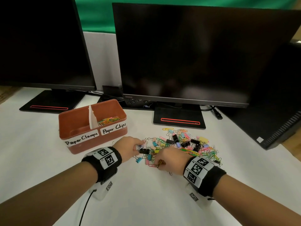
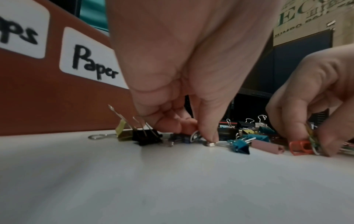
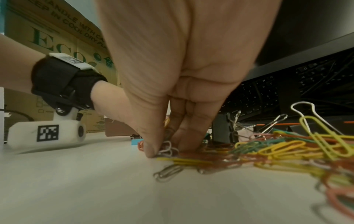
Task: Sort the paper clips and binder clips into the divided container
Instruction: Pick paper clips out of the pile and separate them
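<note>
An orange divided container [image 1: 78, 144] stands at the left; its "Paper Clips" half holds several paper clips [image 1: 108, 120], and the "Paper Clamps" half looks bare. A mixed pile of clips [image 1: 184, 144] lies on the white table. My left hand [image 1: 138, 146] reaches into the pile's left edge and pinches the wire handle of a small binder clip [image 2: 194, 135], beside a black binder clip [image 2: 146, 137]. My right hand [image 1: 158, 163] is at the pile's near edge, where thumb and fingers pinch a small bunch of paper clips [image 3: 168, 149] against the table.
Two dark monitors [image 1: 187, 54] on black stands fill the back of the table. A black case [image 1: 276, 119] stands at the right. Loose yellow and orange paper clips [image 3: 277, 150] spread right of my right hand. Bare white table [image 1: 146, 201] lies in front.
</note>
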{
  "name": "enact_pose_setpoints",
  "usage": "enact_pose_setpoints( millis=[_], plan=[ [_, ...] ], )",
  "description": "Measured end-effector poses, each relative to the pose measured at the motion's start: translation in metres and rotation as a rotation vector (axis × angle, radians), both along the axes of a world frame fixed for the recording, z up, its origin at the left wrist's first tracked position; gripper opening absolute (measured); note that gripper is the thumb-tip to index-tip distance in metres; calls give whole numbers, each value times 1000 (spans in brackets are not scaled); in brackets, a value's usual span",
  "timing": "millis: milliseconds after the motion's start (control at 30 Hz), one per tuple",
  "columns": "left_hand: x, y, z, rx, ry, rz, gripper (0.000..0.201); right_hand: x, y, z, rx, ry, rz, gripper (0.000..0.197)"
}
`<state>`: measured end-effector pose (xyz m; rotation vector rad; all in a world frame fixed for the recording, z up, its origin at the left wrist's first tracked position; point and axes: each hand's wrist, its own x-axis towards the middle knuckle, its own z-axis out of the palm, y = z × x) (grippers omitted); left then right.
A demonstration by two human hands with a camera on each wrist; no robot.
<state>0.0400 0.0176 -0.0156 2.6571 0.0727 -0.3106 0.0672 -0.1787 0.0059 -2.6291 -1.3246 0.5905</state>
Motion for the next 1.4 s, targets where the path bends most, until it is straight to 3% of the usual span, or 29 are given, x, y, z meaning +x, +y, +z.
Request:
enact_pose_setpoints(
  millis=[67,133,267,467,600,767,967,1267,1400],
  plan=[
    [1,1,1,-49,5,8,59,1,-1,0,6,2,11,28],
    [0,3,2,-64,-23,39,59,4,-1,2,21,7,8,28],
    [-2,2,8,-61,-68,53,20,13,-2,8,80,14,-31,28],
    [11,-13,6,87,-33,-88,37,22,-3,15,144,-22,-83,27],
    [21,-14,6,56,1,-134,36,23,-4,16,147,-17,-85,28],
    [29,-12,4,72,0,-92,25,26,-8,16,140,-6,-114,27],
    [29,-9,5,193,-18,-75,28,28,-11,20,113,-6,-123,28],
    [15,-11,16,298,150,-117,34,28,-11,28,124,-37,-152,28],
    [7,2,51,153,-101,8,18,34,-1,47,201,-80,-184,24]
  ],
)
